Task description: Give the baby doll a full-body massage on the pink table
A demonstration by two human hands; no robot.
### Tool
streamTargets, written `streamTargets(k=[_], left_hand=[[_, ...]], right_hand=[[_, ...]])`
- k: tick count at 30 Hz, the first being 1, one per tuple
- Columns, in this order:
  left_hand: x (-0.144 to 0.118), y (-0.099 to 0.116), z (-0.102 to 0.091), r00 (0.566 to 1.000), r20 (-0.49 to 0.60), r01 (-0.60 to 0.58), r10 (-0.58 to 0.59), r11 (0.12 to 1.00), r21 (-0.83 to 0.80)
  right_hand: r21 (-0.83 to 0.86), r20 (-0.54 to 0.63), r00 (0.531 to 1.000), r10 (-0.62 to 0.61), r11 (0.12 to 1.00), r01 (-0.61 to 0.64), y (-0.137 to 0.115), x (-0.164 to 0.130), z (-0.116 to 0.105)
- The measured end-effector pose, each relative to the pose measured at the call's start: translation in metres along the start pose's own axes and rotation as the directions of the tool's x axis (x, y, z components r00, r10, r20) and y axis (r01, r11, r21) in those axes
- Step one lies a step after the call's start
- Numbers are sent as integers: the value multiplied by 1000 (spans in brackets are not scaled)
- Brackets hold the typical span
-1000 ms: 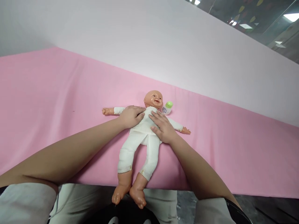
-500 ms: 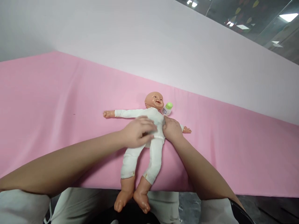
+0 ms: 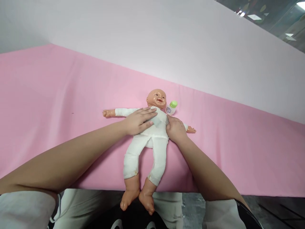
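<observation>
Doll (image 3: 152,133): lies face up on the pink sheet (image 3: 59,95), head toward the white wall (image 3: 166,41), arms spread to either side, legs toward the person, bare feet hanging past the near edge of the sheet. White suit, faintly soiled at the leg cuffs.

Left hand (image 3: 139,121): flat on the doll's chest, palm down, fingers (image 3: 149,112) straight and spread, tips reaching toward the doll's neck. Nothing grasped; it presses or strokes. Half a second ago this hand sat lower, over the belly, blurred by motion; a second ago it lay high on the doll's shoulder. It has thus gone down the trunk and come back up to the chest.

Right hand (image 3: 175,128): against the doll's side under its outstretched arm, fingers curled inward at the suit's flank. Whether they pinch the cloth cannot be told. A second ago it lay flat and open on the belly; since then it has shifted to the side and has kept that place.

Bottle (image 3: 171,107): small, white, green cap, lying just beside the doll's head, untouched, in the same spot throughout.

Reading: the doll itself has not shifted; only the hands travel over its trunk, one rubbing, one steadying.
</observation>
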State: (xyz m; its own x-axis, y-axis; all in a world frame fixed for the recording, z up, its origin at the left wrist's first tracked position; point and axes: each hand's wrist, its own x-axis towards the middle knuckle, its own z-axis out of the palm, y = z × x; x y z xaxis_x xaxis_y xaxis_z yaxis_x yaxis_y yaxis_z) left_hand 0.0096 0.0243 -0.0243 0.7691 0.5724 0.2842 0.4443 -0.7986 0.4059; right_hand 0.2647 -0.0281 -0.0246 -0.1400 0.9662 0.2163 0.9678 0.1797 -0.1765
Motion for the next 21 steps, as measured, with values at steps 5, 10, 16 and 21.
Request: streamTargets(k=[5, 10, 16, 21], left_hand=[[-1, -16, -1, 969, -145, 201, -199, 980, 0], [1, -16, -1, 947, -182, 273, -266, 962, 16], [3, -16, 1, 948, -190, 270, -255, 961, 55], [3, -19, 1, 961, -178, 230, -214, 970, 75]], right_hand=[[199, -128, 992, -17, 979, 43, 4, -5, 2], [378, -224, 906, -360, 824, 421, -23, -25, -17], [434, -80, 612, -787, 525, 732, -70, -49, -32], [325, 39, 725, -688, 695, 642, -55, -32, -17]])
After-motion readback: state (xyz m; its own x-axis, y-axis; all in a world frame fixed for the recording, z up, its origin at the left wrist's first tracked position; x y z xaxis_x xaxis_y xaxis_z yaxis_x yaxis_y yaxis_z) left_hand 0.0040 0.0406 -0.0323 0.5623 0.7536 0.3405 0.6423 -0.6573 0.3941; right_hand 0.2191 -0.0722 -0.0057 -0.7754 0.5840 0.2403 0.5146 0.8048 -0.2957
